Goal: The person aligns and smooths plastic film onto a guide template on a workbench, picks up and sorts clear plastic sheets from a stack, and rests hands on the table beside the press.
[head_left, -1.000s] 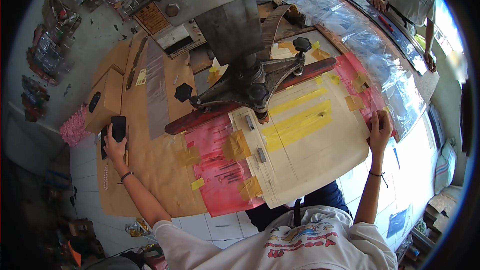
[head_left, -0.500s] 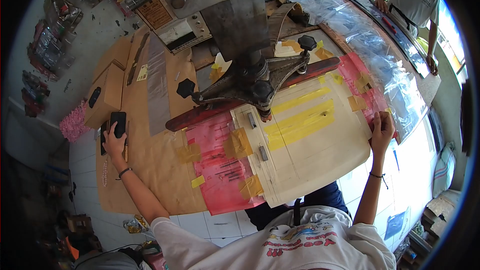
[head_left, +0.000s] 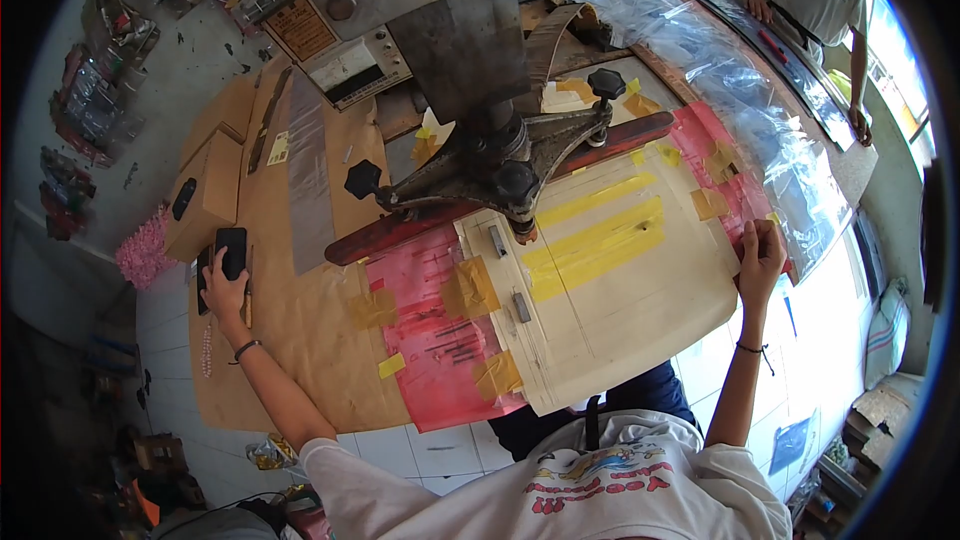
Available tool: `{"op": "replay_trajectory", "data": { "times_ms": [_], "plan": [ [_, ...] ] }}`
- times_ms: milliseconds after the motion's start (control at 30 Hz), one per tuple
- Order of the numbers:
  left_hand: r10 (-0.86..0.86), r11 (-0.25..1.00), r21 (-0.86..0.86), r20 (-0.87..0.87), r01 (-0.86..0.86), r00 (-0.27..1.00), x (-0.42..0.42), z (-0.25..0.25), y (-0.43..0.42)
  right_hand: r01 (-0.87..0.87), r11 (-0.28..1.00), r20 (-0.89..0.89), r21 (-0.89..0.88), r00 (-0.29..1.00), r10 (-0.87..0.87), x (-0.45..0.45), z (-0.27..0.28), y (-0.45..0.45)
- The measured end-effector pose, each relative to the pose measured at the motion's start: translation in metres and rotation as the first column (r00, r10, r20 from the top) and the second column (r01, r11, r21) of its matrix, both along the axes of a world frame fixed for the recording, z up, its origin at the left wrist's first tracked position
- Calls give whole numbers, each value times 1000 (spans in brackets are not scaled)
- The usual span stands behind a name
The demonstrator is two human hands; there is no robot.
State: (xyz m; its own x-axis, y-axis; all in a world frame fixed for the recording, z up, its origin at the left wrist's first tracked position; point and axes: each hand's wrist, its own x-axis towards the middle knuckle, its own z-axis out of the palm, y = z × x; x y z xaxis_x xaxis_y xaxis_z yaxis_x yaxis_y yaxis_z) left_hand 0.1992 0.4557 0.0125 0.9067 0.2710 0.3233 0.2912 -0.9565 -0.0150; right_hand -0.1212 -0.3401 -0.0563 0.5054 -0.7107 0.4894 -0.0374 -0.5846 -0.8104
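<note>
My left hand [head_left: 224,292] is at the left side of the brown-paper-covered table, its fingers closed around a black phone [head_left: 232,250]. A second dark, flat object [head_left: 203,280] lies just beside that hand, partly covered by it. On the far side, my right hand [head_left: 761,258] is closed at the right edge of the red plastic sheet [head_left: 745,202]; what its fingers hold is hidden. Between my hands lies a cream board [head_left: 620,310] with yellow tape strips. A sealing machine's long red-brown bar [head_left: 400,230] hangs over the board on a black metal bracket [head_left: 520,175].
A cardboard box [head_left: 208,195] stands behind the phone. The machine's control panel [head_left: 360,70] is at top centre. Clear plastic film [head_left: 690,50] covers the back right. Another person [head_left: 810,0] stands at the top right. Plastic packs [head_left: 100,90] hang on the left wall.
The whole view has shifted slightly to the left. Both hands keep the same places and grips.
</note>
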Motion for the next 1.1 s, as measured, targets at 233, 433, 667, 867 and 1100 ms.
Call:
{"op": "replay_trajectory", "data": {
  "times_ms": [233, 433, 667, 867, 1100],
  "plan": [
    [-7, 999, -40, 103, 11, 995, -1, -5, 2, -8, 1000, 7, -22, 1000, 8, 0, 1, 0],
    [20, 999, -51, 101, -15, 995, -6, 1, -9, 5, 997, 15, -74, 1000, -4, 1, 8, 4],
    [-40, 995, -79, 162, 54, 986, -8, -1, -7, -1, 998, 40, -61, 999, 4, 2, 4, 5],
    [-93, 990, -86, 177, 110, 980, -8, -3, -2, 27, 996, 9, -81, 1000, -26, 1, 6, 6],
    [-82, 993, -71, 158, 94, 984, -5, -6, 1, 14, 999, 14, -43, 1000, -13, 1, 7, 6]
  ]
}}
